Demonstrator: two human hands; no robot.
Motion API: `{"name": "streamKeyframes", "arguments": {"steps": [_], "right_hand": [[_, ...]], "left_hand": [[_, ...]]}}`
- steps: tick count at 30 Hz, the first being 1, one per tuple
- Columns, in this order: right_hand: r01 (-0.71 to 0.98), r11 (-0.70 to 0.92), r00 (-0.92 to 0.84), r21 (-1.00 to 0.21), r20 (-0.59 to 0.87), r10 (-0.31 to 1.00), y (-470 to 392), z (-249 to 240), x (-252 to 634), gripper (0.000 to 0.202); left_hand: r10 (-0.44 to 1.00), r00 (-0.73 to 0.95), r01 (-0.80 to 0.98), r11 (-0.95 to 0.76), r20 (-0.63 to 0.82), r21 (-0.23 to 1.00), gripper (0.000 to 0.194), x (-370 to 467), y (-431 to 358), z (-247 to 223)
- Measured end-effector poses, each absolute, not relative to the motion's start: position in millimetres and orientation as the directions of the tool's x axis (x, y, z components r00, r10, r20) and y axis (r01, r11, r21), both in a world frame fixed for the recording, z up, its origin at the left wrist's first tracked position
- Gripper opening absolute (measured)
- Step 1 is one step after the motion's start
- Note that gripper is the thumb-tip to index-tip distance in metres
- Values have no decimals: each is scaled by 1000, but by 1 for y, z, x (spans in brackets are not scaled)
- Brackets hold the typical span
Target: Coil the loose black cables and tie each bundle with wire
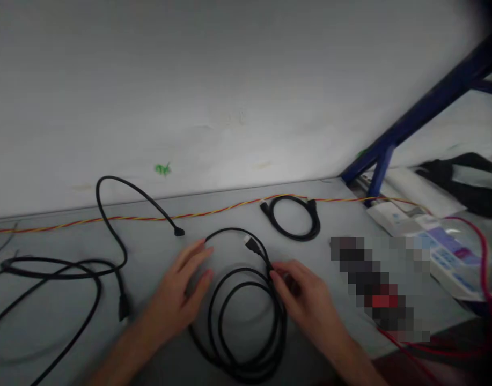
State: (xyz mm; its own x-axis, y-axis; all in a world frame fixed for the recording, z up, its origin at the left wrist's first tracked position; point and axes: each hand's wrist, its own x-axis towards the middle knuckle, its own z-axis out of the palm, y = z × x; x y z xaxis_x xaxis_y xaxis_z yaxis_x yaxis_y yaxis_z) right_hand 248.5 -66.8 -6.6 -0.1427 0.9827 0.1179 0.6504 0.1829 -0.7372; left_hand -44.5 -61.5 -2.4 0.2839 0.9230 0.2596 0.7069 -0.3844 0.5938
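A black cable with an HDMI-type plug (252, 244) lies in several loops (246, 271) in front of me. My right hand (304, 292) pinches the gathered strands on the loops' right side, just below that plug. My left hand (181, 289) is at the left of the coil, thumb and fingers apart. One wide loop of the cable meets its fingertips, passes behind the hand and comes out again below it. The lower part of the coil is in dim light near the bottom edge.
Beyond the coil rests a smaller coiled black cable (296, 237). A loose black cable (111, 228) sprawls at left. A twisted red-yellow wire (213, 212) runs along the white wall (229, 107). At right are a blue metal frame (423, 115), a white-purple box (455, 257) and a red cord (484, 257).
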Motion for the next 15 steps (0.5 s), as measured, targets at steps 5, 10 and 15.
{"name": "streamKeyframes", "arguments": {"steps": [5, 10, 15], "right_hand": [[763, 295, -239, -575, 173, 955, -64, -12, 237, 27], [762, 326, -277, -559, 173, 945, -58, -16, 243, 27], [733, 382, -332, -563, 195, 923, -48, -17, 249, 25]], "left_hand": [[898, 400, 676, -423, 182, 604, 60, -38, -70, 2], [854, 496, 702, -502, 160, 505, 83, -34, -75, -1], [850, 500, 715, -512, 163, 476, 87, -39, -78, 1]]}}
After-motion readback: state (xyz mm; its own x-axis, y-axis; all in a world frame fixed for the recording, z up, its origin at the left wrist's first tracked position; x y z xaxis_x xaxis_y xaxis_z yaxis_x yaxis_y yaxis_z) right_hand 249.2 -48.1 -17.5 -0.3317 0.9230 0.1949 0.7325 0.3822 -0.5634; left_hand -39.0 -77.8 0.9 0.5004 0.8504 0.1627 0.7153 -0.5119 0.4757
